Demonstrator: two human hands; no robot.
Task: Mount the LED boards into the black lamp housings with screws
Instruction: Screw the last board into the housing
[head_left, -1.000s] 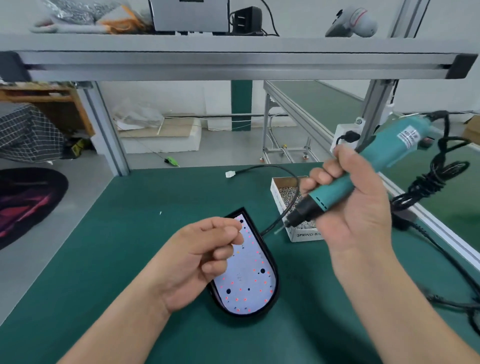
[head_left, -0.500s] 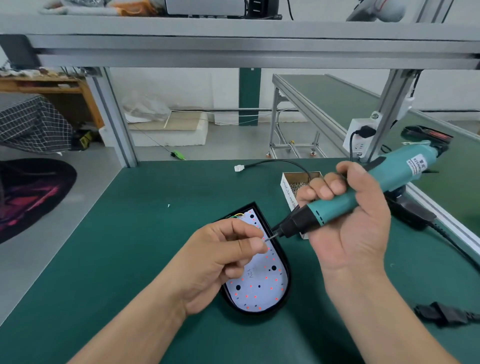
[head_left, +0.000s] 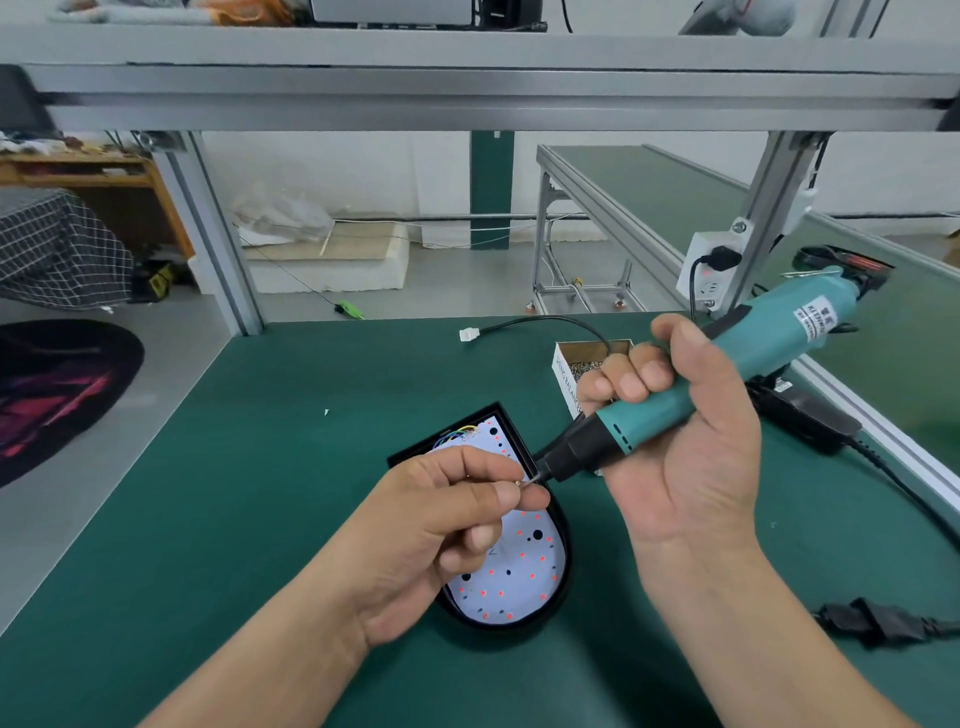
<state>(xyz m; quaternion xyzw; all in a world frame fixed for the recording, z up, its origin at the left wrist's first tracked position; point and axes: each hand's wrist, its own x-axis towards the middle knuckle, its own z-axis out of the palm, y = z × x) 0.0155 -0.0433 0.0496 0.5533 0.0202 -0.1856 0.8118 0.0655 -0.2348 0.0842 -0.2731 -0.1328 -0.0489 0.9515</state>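
Observation:
A black lamp housing (head_left: 563, 566) lies on the green bench, rounded end toward me. Inside it sits a white LED board (head_left: 519, 577) dotted with red LEDs, with coloured wires at its far end. My left hand (head_left: 441, 530) hovers over the board and pinches a small screw (head_left: 519, 482) between thumb and forefinger. My right hand (head_left: 675, 447) grips a teal electric screwdriver (head_left: 727, 374), whose bit tip meets the screw. The left hand hides the middle of the board.
A small cardboard box of screws (head_left: 566, 364) stands behind my right hand. A black cable with a white connector (head_left: 466, 335) runs from the housing. The screwdriver's power cord and plug (head_left: 878, 621) lie at the right. An aluminium frame post (head_left: 208, 228) stands at the back left.
The screwdriver swung down and left from above the screw box until its bit reached the screw. My left hand rose slightly toward it, pinching the screw.

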